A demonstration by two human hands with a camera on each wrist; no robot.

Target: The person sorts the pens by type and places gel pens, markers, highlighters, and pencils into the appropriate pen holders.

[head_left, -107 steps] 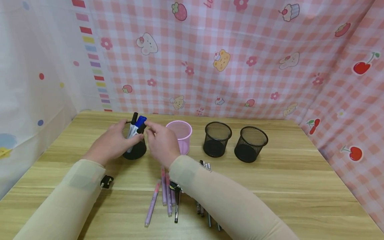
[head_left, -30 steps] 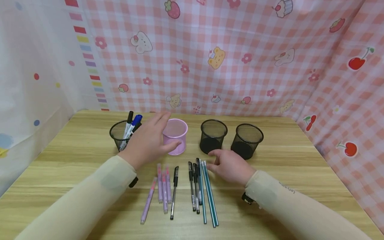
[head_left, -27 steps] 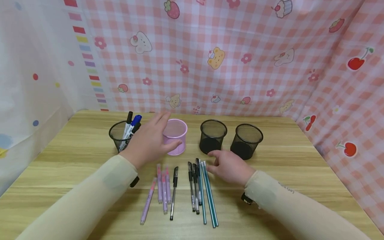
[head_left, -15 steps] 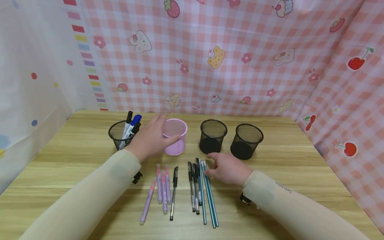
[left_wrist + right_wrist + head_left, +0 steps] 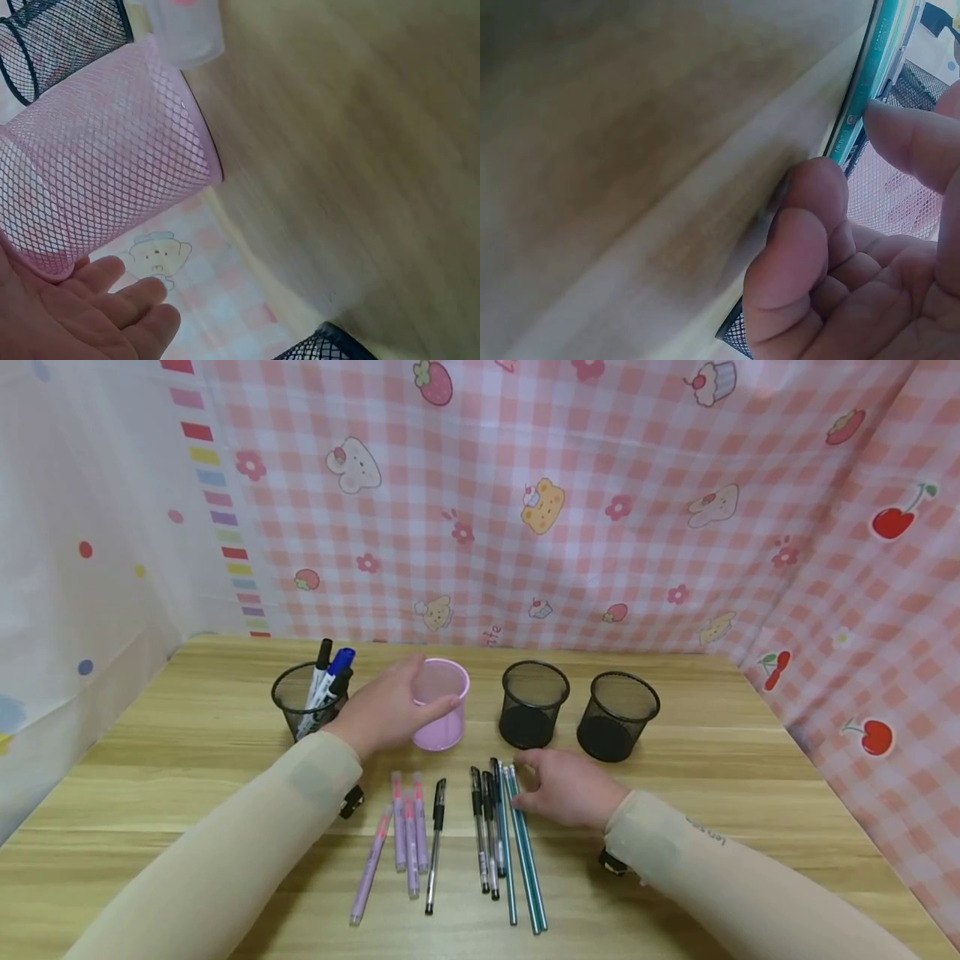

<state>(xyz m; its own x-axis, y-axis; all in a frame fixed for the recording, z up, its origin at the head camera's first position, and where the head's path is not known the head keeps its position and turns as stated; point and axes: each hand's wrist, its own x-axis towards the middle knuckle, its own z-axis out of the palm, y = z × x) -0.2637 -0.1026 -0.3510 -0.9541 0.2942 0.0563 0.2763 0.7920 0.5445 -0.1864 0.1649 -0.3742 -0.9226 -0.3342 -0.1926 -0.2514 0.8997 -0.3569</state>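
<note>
My left hand [image 5: 386,710] reaches round the left side of a pink mesh pen cup [image 5: 446,733], thumb across its front and the other fingers at the rim. In the left wrist view its loosely bent fingers [image 5: 142,300] lie beside the rim. My right hand [image 5: 572,789] is low over the table at the upper ends of several teal pencils [image 5: 527,860]. In the right wrist view the thumb and a fingertip are right at one teal pencil [image 5: 862,82], not curled round it. Several black gel pens [image 5: 490,827] lie just left of the pencils.
A black mesh cup [image 5: 285,713] at left holds markers [image 5: 341,662]. Two black mesh cups, one in the middle [image 5: 529,727] and one farther right [image 5: 609,739], stand behind the right hand. Purple highlighters [image 5: 412,852] and a single gel pen [image 5: 438,814] lie in front.
Both hands have left the marker cup. Over the last second my left hand has shifted slightly right and down at the pink cup; my right hand has lowered a little beside the pencil ends.
</note>
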